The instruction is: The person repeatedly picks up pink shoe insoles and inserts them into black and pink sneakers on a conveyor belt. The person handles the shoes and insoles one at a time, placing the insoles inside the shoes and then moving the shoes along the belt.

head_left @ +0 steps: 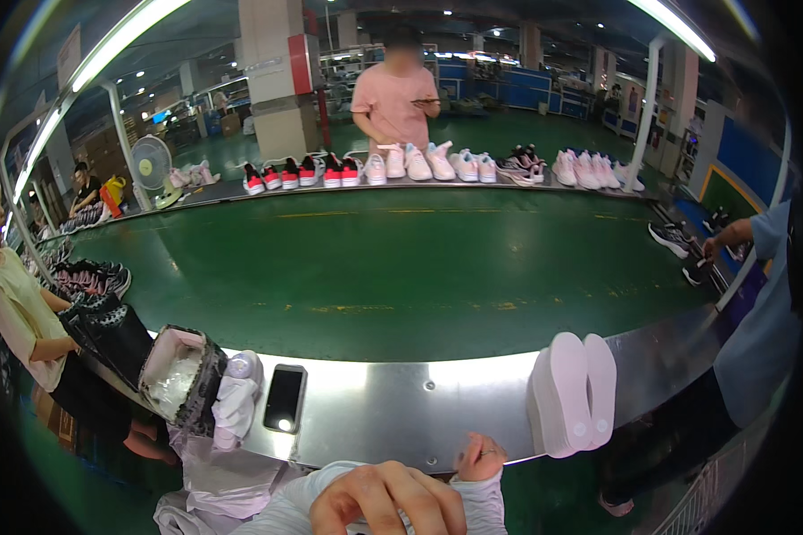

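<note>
My left hand point(388, 497) is large at the lower edge, its fingers bent downward and closed, their tips cut off; what they hold, if anything, is hidden. Beyond it to the right, my right hand point(480, 456) is loosely closed at the near edge of the metal ledge point(393, 401), with nothing visible in it. A pale sleeve covers each wrist. Right of that hand stands a stack of white insoles point(571, 392). To the left lie a dark-screened phone point(284, 399) and a paper-wrapped white shoe point(235, 401), apart from both hands.
An open patterned bag point(192, 379) holds clear plastic; pale sheeting point(214, 477) hangs below. Past the green belt point(393, 267) stands a row of shoes point(406, 165). People stand at the left point(18, 308), far side point(394, 102) and right point(763, 330).
</note>
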`<act>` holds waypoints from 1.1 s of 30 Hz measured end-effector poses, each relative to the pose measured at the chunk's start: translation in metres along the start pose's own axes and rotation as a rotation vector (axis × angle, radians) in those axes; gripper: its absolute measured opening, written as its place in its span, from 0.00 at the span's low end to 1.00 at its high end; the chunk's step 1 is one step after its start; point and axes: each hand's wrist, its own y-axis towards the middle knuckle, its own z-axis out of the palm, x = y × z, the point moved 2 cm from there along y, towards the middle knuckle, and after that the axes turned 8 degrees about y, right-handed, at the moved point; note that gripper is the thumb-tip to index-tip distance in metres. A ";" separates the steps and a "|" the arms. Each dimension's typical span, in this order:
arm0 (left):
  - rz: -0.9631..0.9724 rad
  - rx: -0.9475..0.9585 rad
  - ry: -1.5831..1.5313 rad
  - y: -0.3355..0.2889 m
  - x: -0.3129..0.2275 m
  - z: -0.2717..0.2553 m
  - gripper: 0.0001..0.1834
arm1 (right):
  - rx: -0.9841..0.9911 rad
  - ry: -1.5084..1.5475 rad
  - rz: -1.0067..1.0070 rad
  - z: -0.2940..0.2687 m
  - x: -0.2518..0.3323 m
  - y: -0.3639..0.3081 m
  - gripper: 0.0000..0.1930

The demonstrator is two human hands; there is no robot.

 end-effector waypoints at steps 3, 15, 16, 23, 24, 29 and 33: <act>0.045 0.015 0.011 0.000 -0.019 -0.004 0.22 | -0.016 -0.054 -0.005 0.001 -0.003 -0.003 0.13; 0.022 0.106 -0.128 -0.023 -0.036 -0.034 0.17 | 0.077 -0.228 -0.063 0.016 -0.025 -0.030 0.15; 0.058 0.096 -0.136 -0.024 -0.033 -0.038 0.18 | 0.130 -0.171 -0.078 0.014 -0.025 -0.026 0.15; -0.789 -0.646 0.690 -0.094 0.078 -0.132 0.13 | 0.133 -0.124 0.049 -0.004 -0.020 -0.004 0.15; -0.878 -0.820 0.935 -0.127 0.095 -0.147 0.09 | 0.196 0.196 0.094 -0.027 0.006 0.045 0.10; -0.641 -0.577 1.719 -0.201 0.122 -0.184 0.10 | 0.196 1.118 0.563 -0.015 0.019 0.124 0.15; -0.835 -0.636 1.485 -0.207 0.112 -0.195 0.13 | 0.076 1.356 0.819 0.029 0.056 0.162 0.21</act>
